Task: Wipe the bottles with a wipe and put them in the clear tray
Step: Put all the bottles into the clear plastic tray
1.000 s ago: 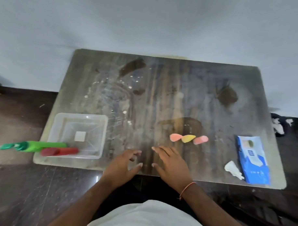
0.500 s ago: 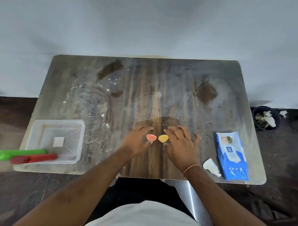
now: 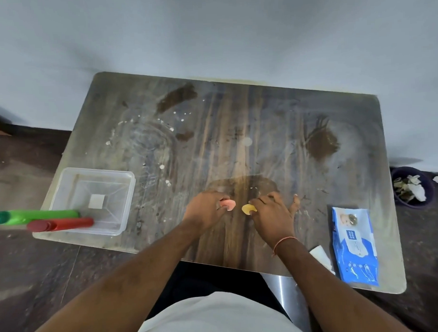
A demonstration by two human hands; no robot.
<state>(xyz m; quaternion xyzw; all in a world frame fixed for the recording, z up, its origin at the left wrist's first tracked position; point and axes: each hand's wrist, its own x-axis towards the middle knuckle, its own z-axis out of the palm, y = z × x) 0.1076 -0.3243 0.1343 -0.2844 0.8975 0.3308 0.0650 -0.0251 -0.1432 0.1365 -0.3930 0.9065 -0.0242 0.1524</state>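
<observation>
Pinching a small pink piece (image 3: 228, 204) in the curled fingers (image 3: 220, 207) of the left hand (image 3: 206, 212), near the front middle of the desk (image 3: 236, 130). Curling the right hand (image 3: 271, 215) over a small yellow piece (image 3: 248, 209) just beside it, fingertips clamped on its edge. Cannot tell whether these rounded pieces are tiny bottles or caps. Counting what shows: one pink piece, one yellow piece, one clear tray (image 3: 129, 193) at the desk's left front corner, two long bottles lying on their sides across the tray's near rim, namely a green bottle (image 3: 41, 214) and a red bottle (image 3: 63, 224), both overhanging the desk edge to the left. Also one blue pack of wipes (image 3: 354, 245) at the right front, one loose white wipe (image 3: 320, 256) beside it, one bin (image 3: 412, 186) on the floor to the right. Holding no wipe in either hand, so likely nothing wiped at this point. Risks from here: squeezing the slick little pieces and shooting them off the near edge; nudging the tray and tipping the overhanging bottles onto the floor; dropping pieces into the tray unwiped; reaching across for the pack and sweeping the loose wipe off the desk.
</observation>
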